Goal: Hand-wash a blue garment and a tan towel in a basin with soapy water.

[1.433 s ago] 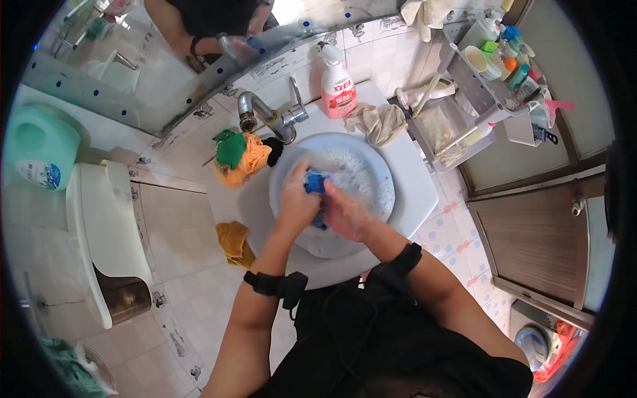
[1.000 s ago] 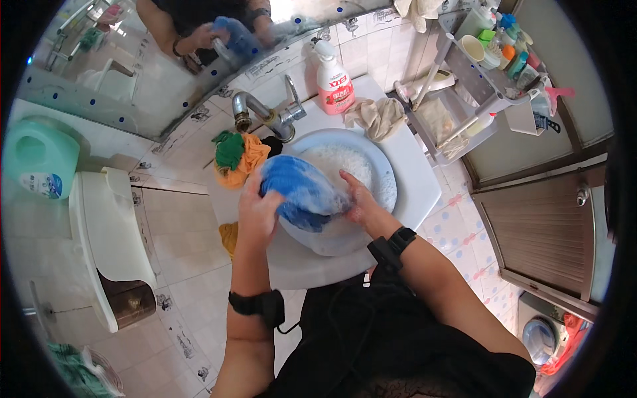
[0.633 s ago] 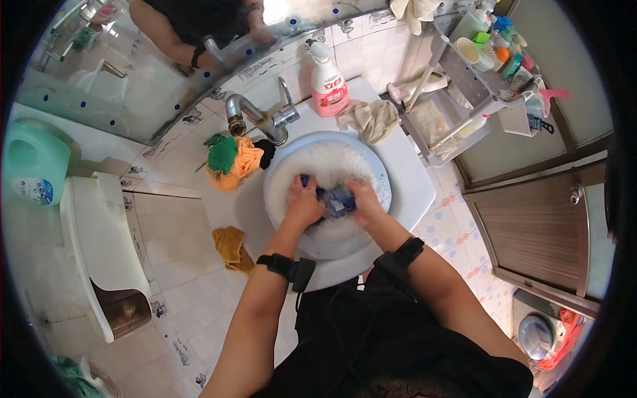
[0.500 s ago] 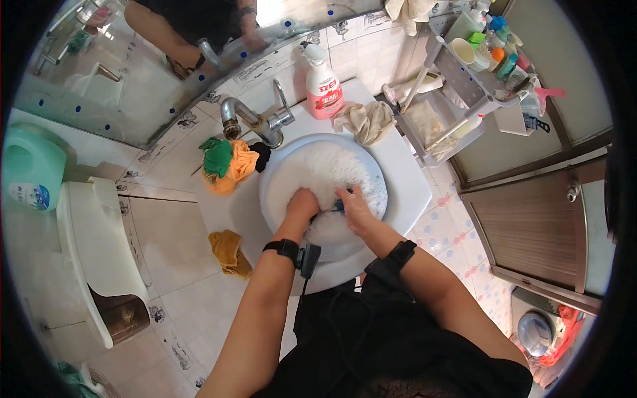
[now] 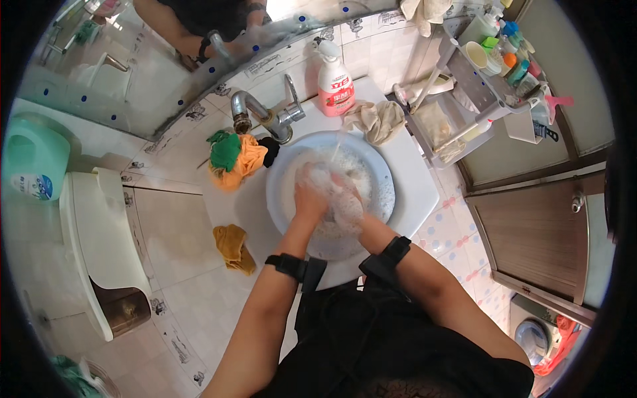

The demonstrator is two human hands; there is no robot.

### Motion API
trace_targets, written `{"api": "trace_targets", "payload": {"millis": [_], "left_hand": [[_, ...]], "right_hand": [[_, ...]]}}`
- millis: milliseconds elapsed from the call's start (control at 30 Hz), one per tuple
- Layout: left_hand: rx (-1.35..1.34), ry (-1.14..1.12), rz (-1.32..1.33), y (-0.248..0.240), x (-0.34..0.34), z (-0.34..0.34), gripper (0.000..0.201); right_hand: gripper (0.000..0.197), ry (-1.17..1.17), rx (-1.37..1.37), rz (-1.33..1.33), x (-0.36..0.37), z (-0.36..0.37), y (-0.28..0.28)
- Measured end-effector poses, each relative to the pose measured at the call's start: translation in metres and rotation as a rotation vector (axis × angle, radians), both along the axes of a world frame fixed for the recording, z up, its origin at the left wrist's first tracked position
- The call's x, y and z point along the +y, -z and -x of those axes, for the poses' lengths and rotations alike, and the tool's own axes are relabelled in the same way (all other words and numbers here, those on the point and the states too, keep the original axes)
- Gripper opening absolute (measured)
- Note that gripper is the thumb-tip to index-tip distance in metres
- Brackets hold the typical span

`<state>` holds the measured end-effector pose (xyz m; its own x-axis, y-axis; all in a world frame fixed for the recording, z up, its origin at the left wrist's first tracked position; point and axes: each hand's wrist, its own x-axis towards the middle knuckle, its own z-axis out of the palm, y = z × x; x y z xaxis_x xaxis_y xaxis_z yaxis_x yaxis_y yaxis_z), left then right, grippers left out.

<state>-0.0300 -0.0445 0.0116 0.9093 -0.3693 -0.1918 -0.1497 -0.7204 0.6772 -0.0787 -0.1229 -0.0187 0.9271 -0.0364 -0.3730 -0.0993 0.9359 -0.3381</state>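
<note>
together, left hand [image 5: 309,196] and right hand [image 5: 345,199] press into the foamy basin [image 5: 385,199]; their grip is hidden by suds.

Two hands, left [image 5: 310,192] and right [image 5: 345,199], one basin [image 5: 385,192], one tap [image 5: 262,114], one pump bottle [image 5: 334,83], one beige rag [image 5: 377,121] and one yellow cloth [image 5: 233,247].

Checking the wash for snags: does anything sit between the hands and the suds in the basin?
Nothing visible does. The left hand and right hand are already down in the foam inside the basin.
</note>
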Motion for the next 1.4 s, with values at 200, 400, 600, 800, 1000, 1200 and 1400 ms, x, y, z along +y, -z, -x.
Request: {"api": "trace_targets", "payload": {"millis": [200,400,600,800,1000,1200,1400], "left_hand": [[-0.408,0.311,0.056,-0.022,-0.012,0.033,0.032],[-0.323,0.146,-0.212,0.029,0.019,-0.014,0.044],[-0.086,0.318,-0.337,0.026,0.004,-0.014,0.048],[-0.395,0.427,0.072,-0.026,-0.023,0.019,0.035],[-0.631,0.299,-0.026,-0.01,-0.02,0.044,0.032],[-0.186,0.139,0.252,0.011,-0.02,0.021,0.025],[-0.287,0.223,-0.077,0.008,-0.007,0.007,0.03]], "right_hand": [[0.038,-0.092,-0.241,0.326,-0.025,0.007,0.048],[0.043,-0.131,0.293,0.16,-0.05,0.019,-0.039],[0.064,-0.188,0.383,0.408,-0.049,0.022,0.036],[0.066,-0.162,0.236,-0.106,-0.054,0.005,0.002],[0.057,-0.164,-0.394,0.544,-0.038,0.005,0.083],[0.054,-0.102,0.174,0.147,-0.026,0.002,-0.013],[0.041,-0.208,0.339,0.088,-0.032,0.018,-0.036]]}}
